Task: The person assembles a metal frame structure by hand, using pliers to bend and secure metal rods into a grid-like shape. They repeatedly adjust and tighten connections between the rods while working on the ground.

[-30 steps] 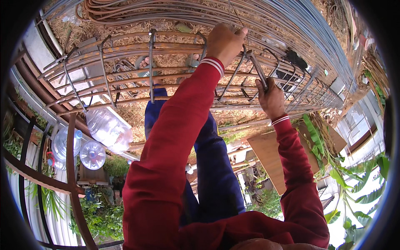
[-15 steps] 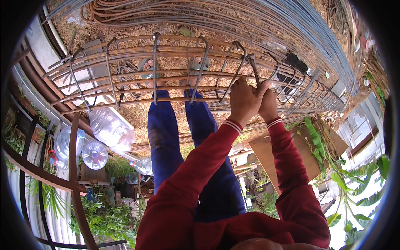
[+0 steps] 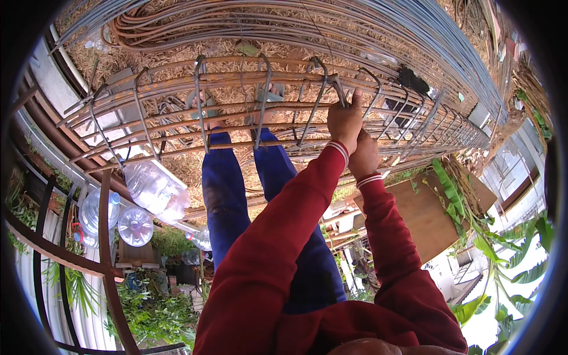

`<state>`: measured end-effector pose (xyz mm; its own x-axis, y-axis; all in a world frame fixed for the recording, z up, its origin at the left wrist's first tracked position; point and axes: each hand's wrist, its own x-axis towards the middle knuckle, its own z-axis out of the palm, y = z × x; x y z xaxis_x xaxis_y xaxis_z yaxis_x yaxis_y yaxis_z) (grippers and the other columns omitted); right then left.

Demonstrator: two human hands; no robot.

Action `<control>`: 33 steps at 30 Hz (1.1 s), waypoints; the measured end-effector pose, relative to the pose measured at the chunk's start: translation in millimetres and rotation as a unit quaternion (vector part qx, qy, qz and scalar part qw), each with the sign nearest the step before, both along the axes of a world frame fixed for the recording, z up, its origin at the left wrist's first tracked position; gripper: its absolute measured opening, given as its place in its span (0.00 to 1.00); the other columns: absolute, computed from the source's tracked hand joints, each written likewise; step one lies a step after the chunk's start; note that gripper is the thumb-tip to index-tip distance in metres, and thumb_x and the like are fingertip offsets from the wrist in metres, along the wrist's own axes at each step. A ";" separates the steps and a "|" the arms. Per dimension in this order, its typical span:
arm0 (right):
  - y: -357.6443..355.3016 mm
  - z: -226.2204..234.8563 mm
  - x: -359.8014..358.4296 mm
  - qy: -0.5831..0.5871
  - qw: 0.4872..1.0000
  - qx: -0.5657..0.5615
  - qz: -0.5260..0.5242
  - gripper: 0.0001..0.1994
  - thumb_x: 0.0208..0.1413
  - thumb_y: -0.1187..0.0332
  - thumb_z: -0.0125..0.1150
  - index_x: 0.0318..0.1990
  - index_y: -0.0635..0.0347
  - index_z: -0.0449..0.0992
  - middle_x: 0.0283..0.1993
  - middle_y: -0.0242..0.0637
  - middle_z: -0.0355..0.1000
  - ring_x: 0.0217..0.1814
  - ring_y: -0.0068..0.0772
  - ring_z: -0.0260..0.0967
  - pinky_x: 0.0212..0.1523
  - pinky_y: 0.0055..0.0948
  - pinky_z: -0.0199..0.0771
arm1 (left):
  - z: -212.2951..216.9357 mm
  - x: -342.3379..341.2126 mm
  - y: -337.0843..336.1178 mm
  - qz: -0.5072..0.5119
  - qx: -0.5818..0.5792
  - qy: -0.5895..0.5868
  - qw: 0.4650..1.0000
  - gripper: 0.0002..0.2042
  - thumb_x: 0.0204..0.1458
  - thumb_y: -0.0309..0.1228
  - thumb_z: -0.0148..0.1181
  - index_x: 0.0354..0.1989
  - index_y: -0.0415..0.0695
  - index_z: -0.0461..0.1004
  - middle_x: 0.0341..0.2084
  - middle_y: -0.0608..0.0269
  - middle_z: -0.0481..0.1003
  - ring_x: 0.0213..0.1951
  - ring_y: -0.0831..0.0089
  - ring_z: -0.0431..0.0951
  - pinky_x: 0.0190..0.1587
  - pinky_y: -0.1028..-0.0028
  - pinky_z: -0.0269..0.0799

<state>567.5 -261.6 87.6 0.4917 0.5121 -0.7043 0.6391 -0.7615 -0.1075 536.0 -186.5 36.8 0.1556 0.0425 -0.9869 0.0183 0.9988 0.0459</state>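
My left hand (image 3: 344, 122) is closed around the handles of dark metal pincers (image 3: 339, 89), thumb pointing up. The jaws of the pincers stand at a joint of a rebar cage, beside one of its square stirrups (image 3: 318, 93). Just below and to the right, my right hand (image 3: 364, 155) is closed too, against the lower end of the same tool. My left wrist hides most of what its fingers hold. Long rusty bars (image 3: 236, 110) of the cage run across in front of me, with several stirrups around them.
Beyond the cage lie bent rusty rods (image 3: 177, 32) and a bundle of long grey rods (image 3: 438, 41). My feet (image 3: 269, 94) stand in straw below the cage. Clear plastic bottles (image 3: 155, 184) are at left by a brown metal frame (image 3: 105, 225); a brown board (image 3: 426, 219) lies at right.
Both hands and the pincers have swung left, with the left thumb now raised. My right hand has dropped lower relative to the left. The whole view has shifted slightly.
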 end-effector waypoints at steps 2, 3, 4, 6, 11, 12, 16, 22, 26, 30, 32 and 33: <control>-8.6 -8.8 8.5 0.013 0.998 0.068 0.000 0.17 0.50 0.61 0.64 0.38 0.68 0.75 0.27 0.58 0.75 0.34 0.60 0.76 0.33 0.47 0.75 | -8.4 8.6 -2.3 -0.046 0.045 0.048 0.997 0.26 0.58 0.52 0.59 0.25 0.36 0.73 0.18 0.50 0.76 0.23 0.55 0.78 0.31 0.59 0.72; -13.1 -13.1 10.9 0.026 0.996 0.087 -0.004 0.17 0.50 0.61 0.65 0.38 0.69 0.75 0.27 0.58 0.75 0.34 0.61 0.76 0.33 0.47 0.75 | -12.2 10.6 -4.8 -0.059 0.063 0.066 0.994 0.25 0.58 0.51 0.59 0.26 0.36 0.75 0.19 0.47 0.77 0.25 0.52 0.79 0.32 0.57 0.72; -17.3 -17.3 11.6 0.035 0.994 0.104 -0.006 0.17 0.49 0.62 0.65 0.37 0.69 0.75 0.27 0.58 0.75 0.34 0.61 0.76 0.33 0.46 0.75 | -14.5 10.4 -8.7 -0.073 0.071 0.074 0.992 0.25 0.58 0.50 0.60 0.26 0.35 0.76 0.21 0.45 0.78 0.26 0.49 0.79 0.34 0.56 0.72; -24.4 -23.0 10.2 0.050 0.992 0.094 -0.064 0.17 0.48 0.62 0.67 0.37 0.70 0.75 0.28 0.58 0.75 0.35 0.60 0.76 0.34 0.44 0.75 | -17.5 11.0 -12.7 -0.085 0.068 0.081 0.991 0.24 0.57 0.49 0.60 0.27 0.35 0.77 0.23 0.43 0.78 0.29 0.46 0.80 0.35 0.55 0.72; -22.5 -29.3 7.1 0.119 0.980 0.100 -0.124 0.15 0.51 0.64 0.67 0.35 0.71 0.77 0.27 0.54 0.77 0.34 0.50 0.79 0.34 0.39 0.74 | -3.4 -6.1 2.2 -0.137 0.138 0.038 0.980 0.27 0.56 0.52 0.60 0.23 0.36 0.73 0.19 0.47 0.76 0.26 0.51 0.78 0.32 0.57 0.71; -20.1 -29.6 7.3 0.145 0.974 0.074 -0.158 0.15 0.52 0.64 0.66 0.34 0.71 0.77 0.27 0.52 0.77 0.33 0.49 0.79 0.33 0.38 0.74 | 4.8 -16.2 5.6 -0.168 0.139 0.009 0.976 0.28 0.56 0.54 0.59 0.24 0.36 0.74 0.21 0.44 0.77 0.29 0.46 0.80 0.34 0.56 0.73; -11.6 -23.0 8.8 0.185 0.946 -0.057 -0.258 0.15 0.55 0.60 0.64 0.31 0.66 0.78 0.22 0.46 0.74 0.28 0.45 0.76 0.32 0.37 0.73 | 21.6 -67.8 29.7 -0.285 0.363 0.075 0.884 0.21 0.59 0.47 0.57 0.30 0.36 0.73 0.25 0.46 0.78 0.34 0.47 0.80 0.39 0.55 0.73; 2.5 -15.4 15.4 0.050 0.994 -0.004 -0.094 0.17 0.58 0.55 0.63 0.29 0.60 0.73 0.18 0.38 0.67 0.17 0.38 0.61 0.22 0.38 0.64 | -56.0 -44.1 117.7 -0.206 0.343 -0.029 0.916 0.14 0.63 0.35 0.55 0.40 0.33 0.78 0.28 0.57 0.79 0.27 0.70 0.76 0.30 0.69 0.72; 2.3 -8.8 26.1 0.477 0.717 -0.121 -0.494 0.19 0.64 0.53 0.57 0.24 0.49 0.63 0.18 0.18 0.51 0.16 0.16 0.47 0.16 0.23 0.50 | -65.2 -28.8 130.2 0.037 0.261 -0.045 0.964 0.11 0.64 0.29 0.54 0.35 0.34 0.77 0.25 0.61 0.77 0.25 0.77 0.74 0.27 0.75 0.70; -0.2 -15.9 24.7 0.325 0.893 -0.078 -0.301 0.16 0.65 0.55 0.54 0.32 0.59 0.71 0.18 0.29 0.61 0.17 0.27 0.58 0.21 0.33 0.61 | -61.1 -53.0 158.4 0.089 0.277 -0.086 0.953 0.11 0.64 0.30 0.54 0.34 0.35 0.76 0.24 0.61 0.76 0.22 0.76 0.74 0.22 0.76 0.67; -0.3 -18.5 25.4 0.213 0.958 -0.045 -0.187 0.15 0.65 0.56 0.54 0.38 0.61 0.73 0.19 0.36 0.66 0.20 0.33 0.65 0.25 0.36 0.66 | -61.4 -60.6 177.0 0.085 0.228 -0.124 0.962 0.11 0.64 0.34 0.55 0.41 0.37 0.75 0.33 0.56 0.80 0.24 0.71 0.79 0.23 0.75 0.68; 1.0 -18.2 28.1 0.185 0.967 -0.035 -0.170 0.15 0.65 0.57 0.54 0.40 0.62 0.74 0.20 0.40 0.69 0.22 0.37 0.68 0.28 0.38 0.68 | -58.8 -65.6 178.6 0.074 0.243 -0.128 0.959 0.10 0.63 0.34 0.56 0.38 0.39 0.76 0.28 0.65 0.74 0.27 0.72 0.79 0.24 0.76 0.71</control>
